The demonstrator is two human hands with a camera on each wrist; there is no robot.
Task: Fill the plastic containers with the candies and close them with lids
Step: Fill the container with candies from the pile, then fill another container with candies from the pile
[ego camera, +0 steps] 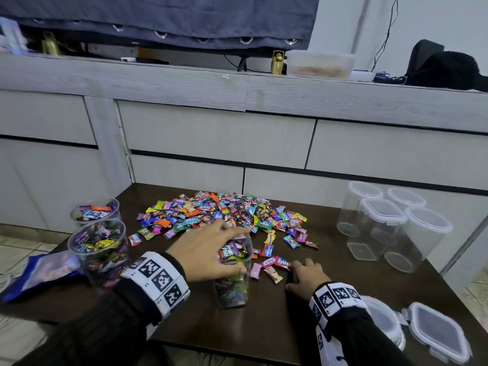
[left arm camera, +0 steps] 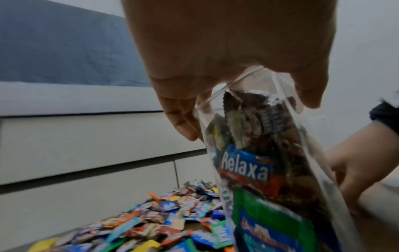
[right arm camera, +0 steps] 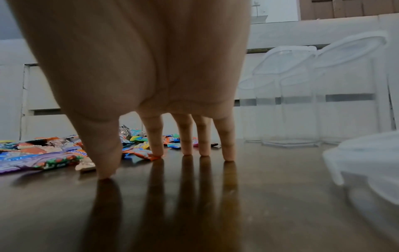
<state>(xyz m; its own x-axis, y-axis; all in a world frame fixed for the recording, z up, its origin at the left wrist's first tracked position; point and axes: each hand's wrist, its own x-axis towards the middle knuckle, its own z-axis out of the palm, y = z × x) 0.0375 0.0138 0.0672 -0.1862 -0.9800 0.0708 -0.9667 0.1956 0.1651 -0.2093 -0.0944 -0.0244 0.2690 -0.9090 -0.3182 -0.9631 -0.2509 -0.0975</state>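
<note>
A clear plastic container (ego camera: pixel 232 286) packed with wrapped candies stands open at the table's middle. My left hand (ego camera: pixel 208 247) grips its rim from above, thumb on the near side and fingers on the far side. In the left wrist view the left hand (left arm camera: pixel 226 51) shows above the container (left arm camera: pixel 259 162). A big pile of candies (ego camera: pixel 221 212) lies just behind it. My right hand (ego camera: pixel 303 273) is to the container's right. In the right wrist view its straight fingers (right arm camera: pixel 186 136) touch the table top and hold nothing. Two loose lids (ego camera: pixel 438 331) lie at the front right corner.
Two filled open containers (ego camera: pixel 99 247) stand at the table's left edge, beside a blue bag (ego camera: pixel 45 270). Several empty lidded containers (ego camera: pixel 383 223) stand at the back right. A few stray candies (ego camera: pixel 272 268) lie between my hands. Grey drawers (ego camera: pixel 211 133) rise behind the table.
</note>
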